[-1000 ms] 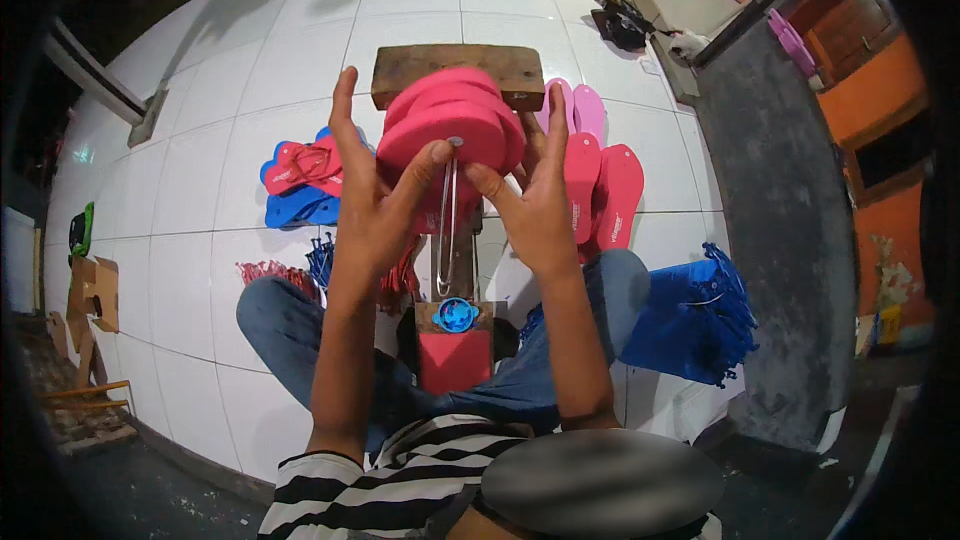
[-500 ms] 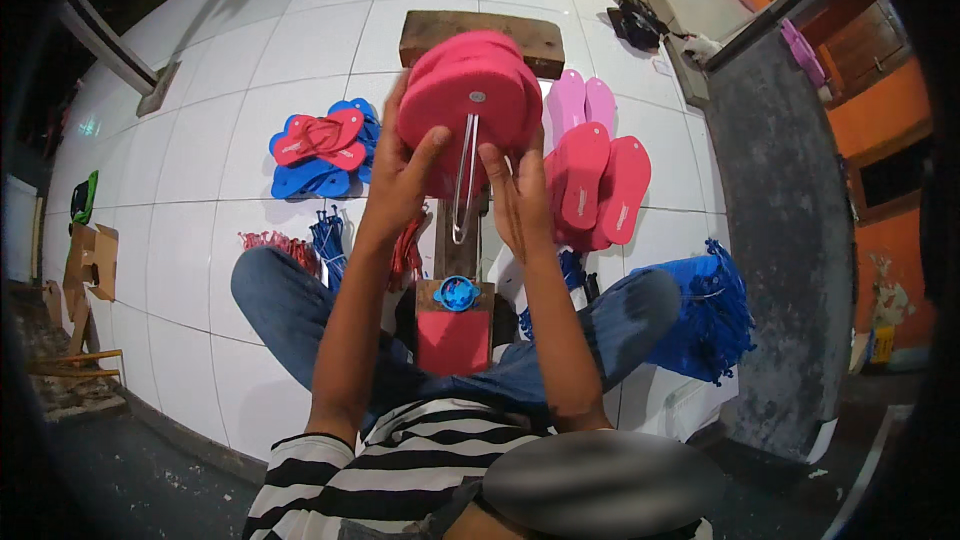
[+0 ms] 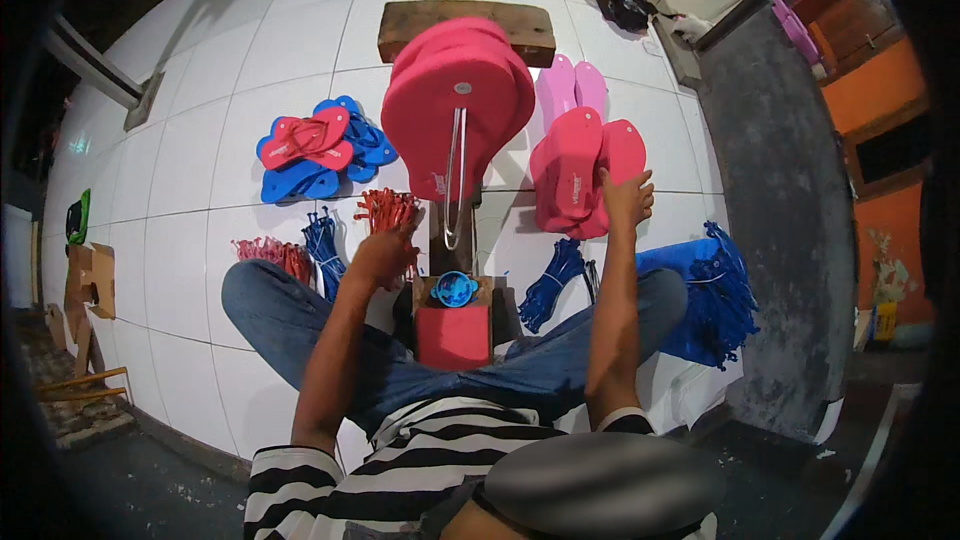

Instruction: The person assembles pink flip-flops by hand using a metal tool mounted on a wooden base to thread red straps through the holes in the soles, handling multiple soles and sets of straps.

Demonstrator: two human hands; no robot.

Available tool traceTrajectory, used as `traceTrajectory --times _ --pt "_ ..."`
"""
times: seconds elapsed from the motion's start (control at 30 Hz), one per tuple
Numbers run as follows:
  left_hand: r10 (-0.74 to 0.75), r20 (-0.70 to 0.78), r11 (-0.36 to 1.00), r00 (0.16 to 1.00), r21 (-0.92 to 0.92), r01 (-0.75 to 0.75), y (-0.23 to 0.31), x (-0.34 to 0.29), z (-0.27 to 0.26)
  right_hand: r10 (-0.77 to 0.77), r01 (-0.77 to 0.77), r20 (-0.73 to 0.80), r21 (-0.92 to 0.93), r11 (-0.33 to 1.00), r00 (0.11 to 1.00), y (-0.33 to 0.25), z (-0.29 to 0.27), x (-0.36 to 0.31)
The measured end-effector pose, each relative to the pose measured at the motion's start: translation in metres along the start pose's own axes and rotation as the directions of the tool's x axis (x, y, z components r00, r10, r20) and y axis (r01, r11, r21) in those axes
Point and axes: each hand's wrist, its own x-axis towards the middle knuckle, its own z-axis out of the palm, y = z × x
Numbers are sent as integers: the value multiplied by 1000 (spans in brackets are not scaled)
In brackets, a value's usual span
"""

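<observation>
A stack of pink flip-flop soles is mounted on the upright of a wooden stand, with a long looped metal wire tool extending toward me from the hole in its front sole. To the left of the stand, my left hand is closed at a bundle of red sandal straps; the fingers are partly hidden. Out to the right, my right hand reaches over a pile of loose pink soles, fingers apart and nothing in them. It is at the rightmost sole's edge; whether it touches cannot be told.
The stand's wooden crossbar lies beyond the stack. A blue cup and a pink pad sit between my legs. Around me are finished flip-flops, lilac soles, blue straps and a large blue strap bundle.
Both hands have left the soles on the stand. My left hand has come down to the red straps, and my right hand has moved right to the loose pink soles.
</observation>
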Motion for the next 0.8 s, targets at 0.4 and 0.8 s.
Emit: traceTrajectory --times 0.4,0.8 --pt "209 -95 891 973 -391 -230 57 -17 -2 -35 13 36 501 865 999 -15 -58 -53" --pt "210 -519 808 829 -385 -446 156 -103 -70 -684 293 -47 923 249 728 -27 -132 -231"
